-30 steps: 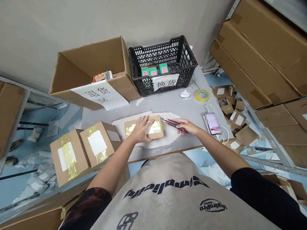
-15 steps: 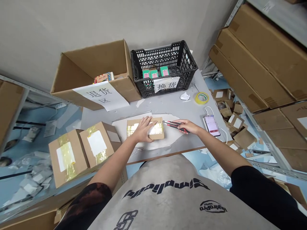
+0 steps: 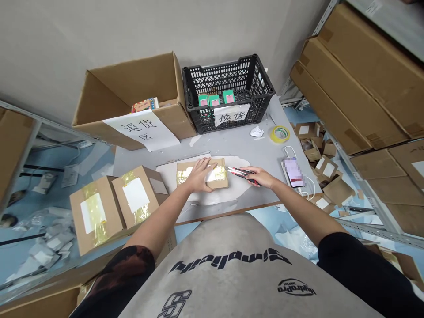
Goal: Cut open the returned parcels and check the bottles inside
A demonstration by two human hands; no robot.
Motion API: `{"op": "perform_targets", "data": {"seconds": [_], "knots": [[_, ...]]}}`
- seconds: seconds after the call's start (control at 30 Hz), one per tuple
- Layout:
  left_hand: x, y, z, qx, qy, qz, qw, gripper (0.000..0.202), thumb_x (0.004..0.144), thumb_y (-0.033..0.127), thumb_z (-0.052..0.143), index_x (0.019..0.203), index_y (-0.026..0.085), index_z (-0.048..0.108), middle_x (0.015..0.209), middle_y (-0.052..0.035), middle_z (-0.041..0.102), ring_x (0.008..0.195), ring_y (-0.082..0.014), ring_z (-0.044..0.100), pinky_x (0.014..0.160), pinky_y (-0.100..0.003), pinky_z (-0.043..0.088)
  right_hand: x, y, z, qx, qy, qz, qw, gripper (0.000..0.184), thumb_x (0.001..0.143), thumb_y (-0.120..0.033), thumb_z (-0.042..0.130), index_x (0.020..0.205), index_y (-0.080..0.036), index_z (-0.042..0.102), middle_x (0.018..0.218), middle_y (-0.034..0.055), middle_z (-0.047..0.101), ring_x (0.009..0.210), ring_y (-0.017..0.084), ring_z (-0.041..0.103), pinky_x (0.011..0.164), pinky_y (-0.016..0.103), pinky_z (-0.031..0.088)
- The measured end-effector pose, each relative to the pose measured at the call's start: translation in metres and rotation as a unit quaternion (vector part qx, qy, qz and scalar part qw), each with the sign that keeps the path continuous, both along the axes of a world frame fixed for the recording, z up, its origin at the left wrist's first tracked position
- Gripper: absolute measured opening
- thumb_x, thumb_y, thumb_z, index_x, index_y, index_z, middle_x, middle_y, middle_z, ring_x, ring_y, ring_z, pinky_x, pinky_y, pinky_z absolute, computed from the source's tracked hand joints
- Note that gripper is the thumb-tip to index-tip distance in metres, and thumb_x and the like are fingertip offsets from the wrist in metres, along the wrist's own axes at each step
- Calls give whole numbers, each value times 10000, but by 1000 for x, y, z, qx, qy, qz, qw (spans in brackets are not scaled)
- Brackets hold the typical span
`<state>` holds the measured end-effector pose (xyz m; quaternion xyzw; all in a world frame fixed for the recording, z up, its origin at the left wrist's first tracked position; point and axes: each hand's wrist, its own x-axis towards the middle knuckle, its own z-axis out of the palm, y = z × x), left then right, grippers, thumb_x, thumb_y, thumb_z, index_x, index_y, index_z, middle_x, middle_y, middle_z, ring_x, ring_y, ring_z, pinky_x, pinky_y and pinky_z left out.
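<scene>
I'm watching the right hand (image 3: pixel 260 176) holding its grip closed around a red-and-black box cutter (image 3: pixel 237 172), and the cutter's blade end is moving in from just beside a taped cardboard box (image 3: pixel 221 178) to its right edge, closer than a moment ago. The left hand (image 3: pixel 198 175) is staying open, lying flat across the top, steadying it. The box is sitting on a white sheet (image 3: pixel 240 190) in the middle of the bench (image 3: pixel 232 148).

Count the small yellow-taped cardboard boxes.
3: one box under the left hand, and two boxes side by side at the near left corner of the table.
</scene>
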<state>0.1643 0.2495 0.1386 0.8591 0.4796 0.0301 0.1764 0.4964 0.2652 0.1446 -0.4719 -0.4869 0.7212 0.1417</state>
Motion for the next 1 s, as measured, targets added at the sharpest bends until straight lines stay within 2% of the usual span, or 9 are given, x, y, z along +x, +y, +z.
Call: {"op": "perform_targets", "data": {"seconds": [0.2, 0.67, 1.0], "knots": [[1, 1, 1, -19, 8, 7, 1000, 1219, 482, 600, 805, 1514, 201, 292, 1579, -167, 193, 1459, -409, 128, 1186, -557, 61, 0, -1, 5, 28, -34, 8, 999, 604, 763, -217, 599, 1364, -254, 560, 523, -74, 528, 394, 75, 421, 377, 179, 314], [-1, 4, 0, -6, -4, -14, 1000, 1207, 484, 592, 811, 1502, 169, 320, 1563, -186, 218, 1455, -395, 151, 1195, -523, 54, -3, -13, 11, 28, -44, 8, 999, 598, 778, -220, 590, 1373, -257, 553, 483, -83, 496, 381, 71, 395, 379, 171, 321], [-1, 6, -2, -9, -10, -14, 1000, 1223, 485, 614, 811, 1507, 167, 309, 1568, -191, 209, 1451, -413, 145, 1186, -550, 63, -7, -26, 8, 23, -58, -16, 998, 611, 788, -221, 596, 1394, -261, 531, 497, -80, 495, 387, 66, 403, 385, 171, 325]]}}
